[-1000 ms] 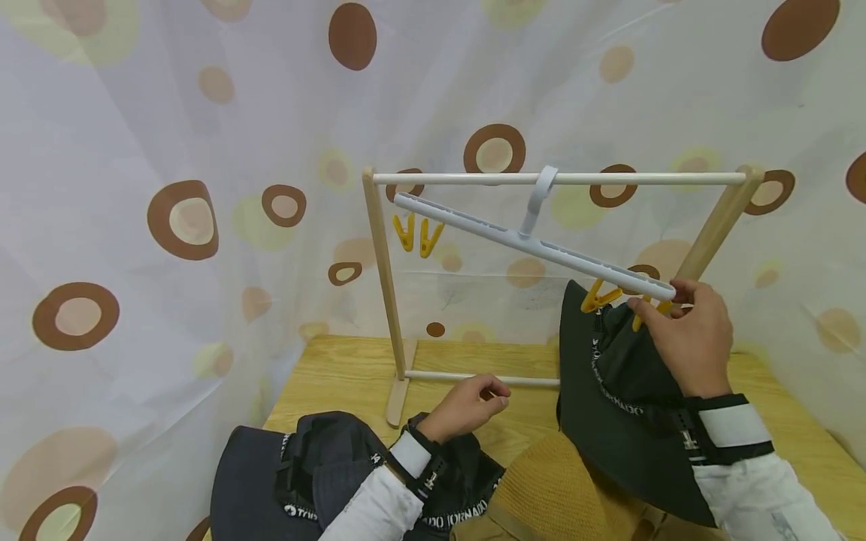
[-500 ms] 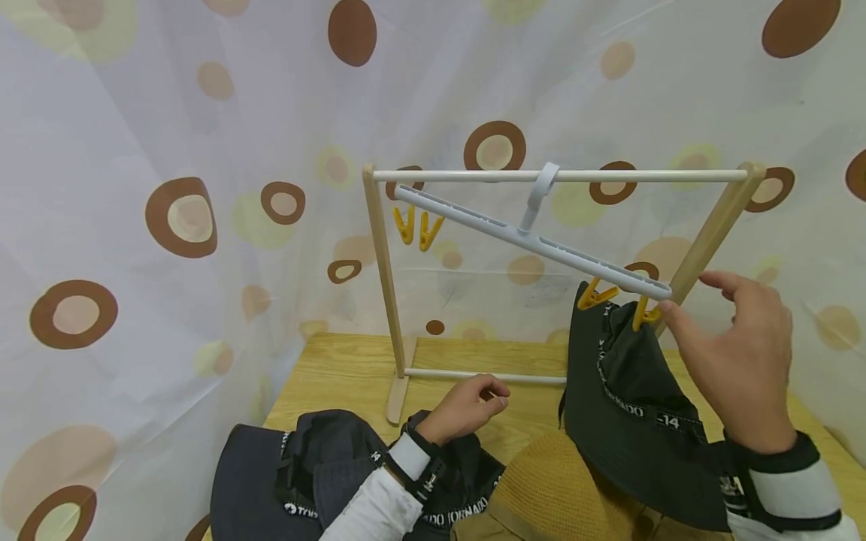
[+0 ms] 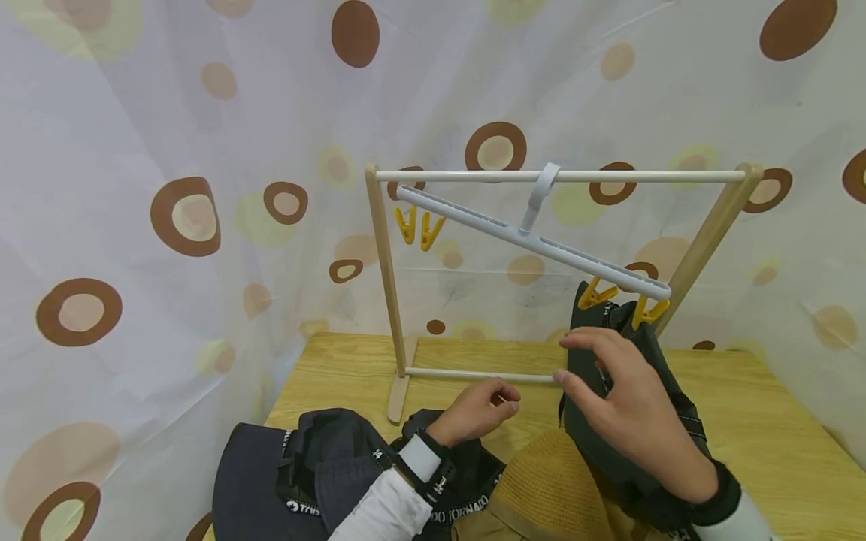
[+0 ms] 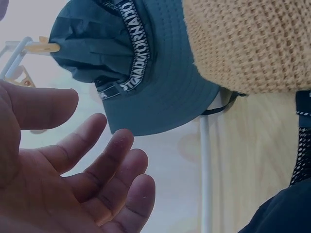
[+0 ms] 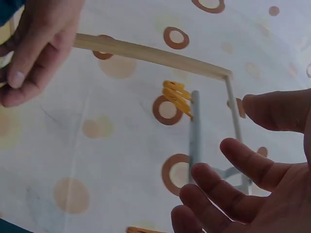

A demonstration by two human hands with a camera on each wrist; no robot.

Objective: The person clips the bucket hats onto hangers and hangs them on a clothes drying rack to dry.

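Head view: dark bucket hat [image 3: 595,451] hangs off two yellow clips [image 3: 590,298] at the low end of a tilted white hanger [image 3: 473,214]. Right hand [image 3: 629,409] is in front of it, fingers spread, can't tell if touching. Left hand [image 3: 476,409] sits loosely curled above the counter [image 3: 758,421].

Left wrist: relaxed fingers, straw hat [image 4: 252,48] overlapping the dark brim.

Right wrist: thumb well apart from loosely bent fingers.

Matt cloth hat [image 4: 165,87] behind the right hand [image 3: 625,413]; above, smooth plastic hanger [image 3: 528,237] and 2 plastic pegs [image 3: 601,298]; towards the left hand [image 3: 476,412], rough woven sunhat [image 3: 551,481].
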